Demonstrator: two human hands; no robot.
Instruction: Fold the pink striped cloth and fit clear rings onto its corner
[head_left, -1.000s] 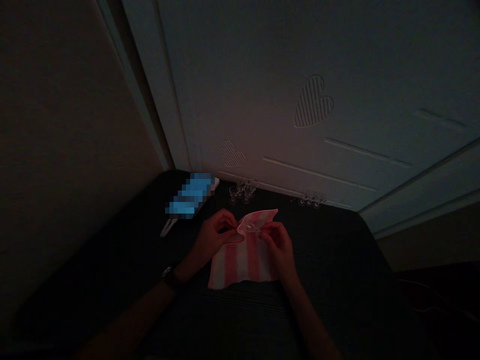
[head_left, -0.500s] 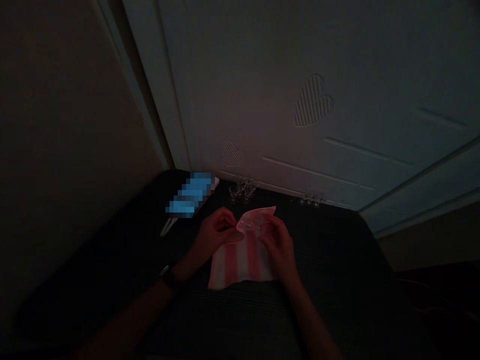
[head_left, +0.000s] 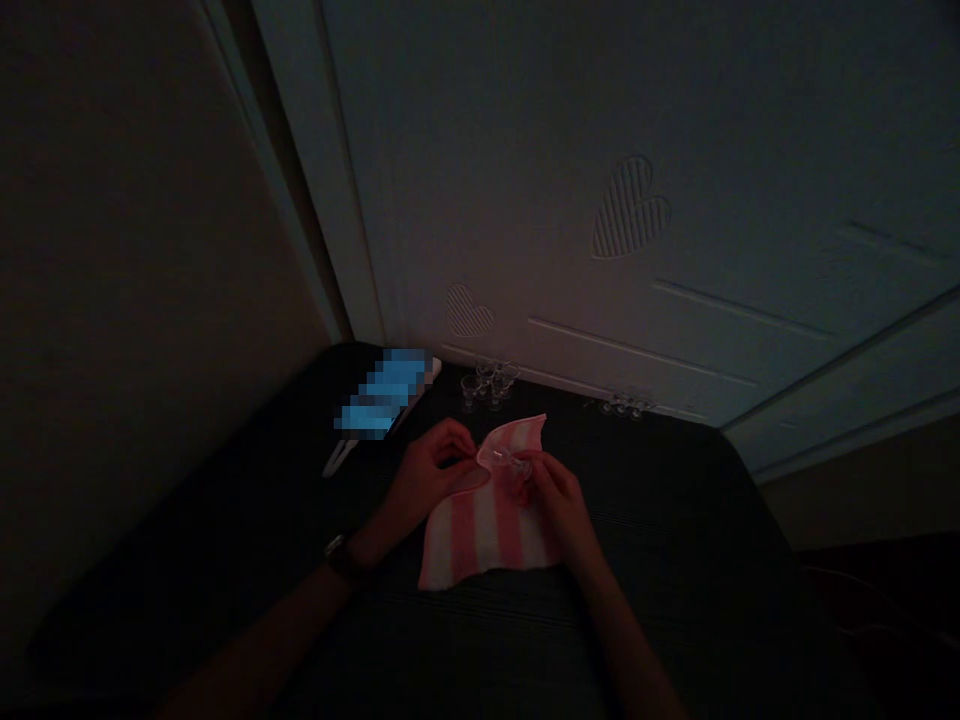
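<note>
A pink-and-white striped cloth hangs in front of me over the dark table. My left hand is closed, pinching the cloth near its upper left part. A small clear stemmed glass lies sideways against the cloth, its bowl toward my left hand. The fingers of my right hand are closed around the stem end of this glass. Dim light and the fingers hide part of the glass.
Several small stemmed glasses stand at the back of the dark table, with more small glass pieces farther right. A lit, blurred-out phone with a strap lies at the left. A white panel with hearts rises behind.
My right hand has turned and shifted slightly, so more of the glass shows. The cloth's top edge has moved a little. My left hand keeps its pinch.
</note>
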